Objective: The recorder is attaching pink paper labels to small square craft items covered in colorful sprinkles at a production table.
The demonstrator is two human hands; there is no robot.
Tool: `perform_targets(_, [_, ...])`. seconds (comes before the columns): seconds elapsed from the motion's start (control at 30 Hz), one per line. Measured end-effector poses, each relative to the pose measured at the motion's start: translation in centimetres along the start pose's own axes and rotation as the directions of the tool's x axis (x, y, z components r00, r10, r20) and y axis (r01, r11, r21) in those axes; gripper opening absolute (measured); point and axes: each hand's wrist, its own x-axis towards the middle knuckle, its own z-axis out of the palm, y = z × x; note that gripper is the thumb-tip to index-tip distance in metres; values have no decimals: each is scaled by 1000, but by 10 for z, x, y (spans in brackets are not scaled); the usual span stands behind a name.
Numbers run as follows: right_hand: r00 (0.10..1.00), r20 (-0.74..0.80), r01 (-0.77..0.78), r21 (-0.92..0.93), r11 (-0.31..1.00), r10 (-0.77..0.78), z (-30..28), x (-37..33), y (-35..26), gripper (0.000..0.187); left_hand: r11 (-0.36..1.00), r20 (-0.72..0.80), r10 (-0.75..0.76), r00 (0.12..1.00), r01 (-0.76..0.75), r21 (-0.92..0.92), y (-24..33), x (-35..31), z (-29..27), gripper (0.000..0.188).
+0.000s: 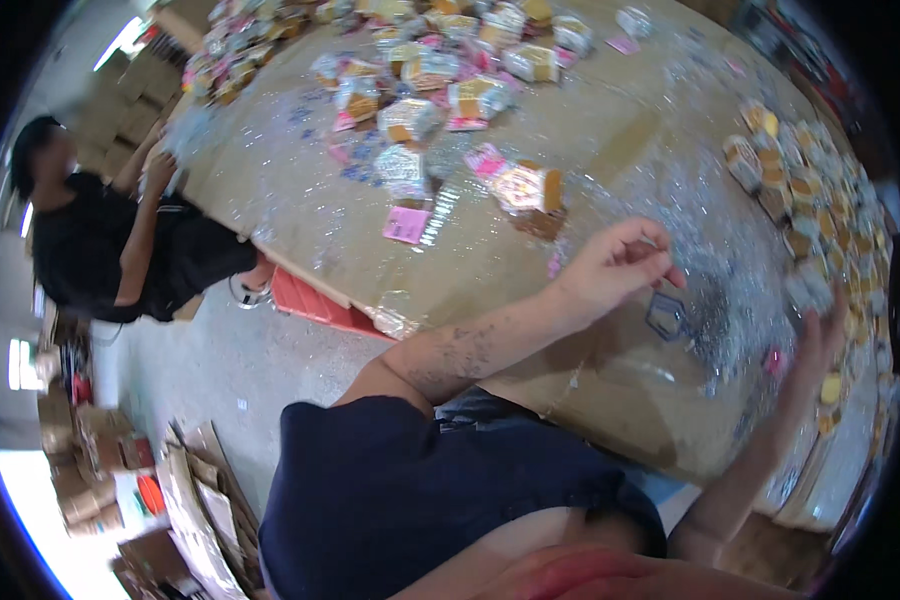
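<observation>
1. Far left: co-worker (100,235) in black, features blurred, legs partly behind table (660,425); hands too blurred to read. Count: one.
2. Lower left: stacked cardboard boxes (75,445), cut off by fisheye rim; too overlapped to count.
3. Under table edge: red crate (315,303), mostly hidden by tabletop. Count: one visible.
4. Top: heap of wrapped packs (440,70), cut off at upper edge, overlapping; no exact count possible.
5. Centre: pink card (405,225), one, lying flat; right of it, gold-and-clear pack (530,187), one, apart from heap.
6. Right of centre: left hand (625,265), fingers curled, thumb close to forefinger; cannot tell if gripping anything small.
7. Just below left hand: dark-outlined hexagonal piece (666,316), one, flat on table, near glittery clear scraps (715,310), uncountable.
8. Right: right hand (820,345), motion-blurred, fingers extended and parted, nothing visibly gripped; just beside clear-wrapped pack (808,288), one, contact unclear.
9. Far right: crowded pack pile (820,200), partly lost in dark rim; uncountable.
</observation>
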Motion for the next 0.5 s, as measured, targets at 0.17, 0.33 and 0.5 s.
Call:
perform_targets(0.17, [932, 359, -276, 594, 755, 58, 96, -21, -80, 56, 1000, 4, 1, 1000, -1, -29, 7, 0, 2, 13])
perform_targets(0.33, [925, 356, -340, 621, 706, 132, 121, -26, -81, 55, 987, -36, 137, 990, -133, 95, 15, -4, 8, 12])
perform_targets(0.5, [932, 339, -334, 658, 675, 130, 126, -32, -90, 55, 976, -62, 162, 985, -151, 160, 20, -7, 10, 14])
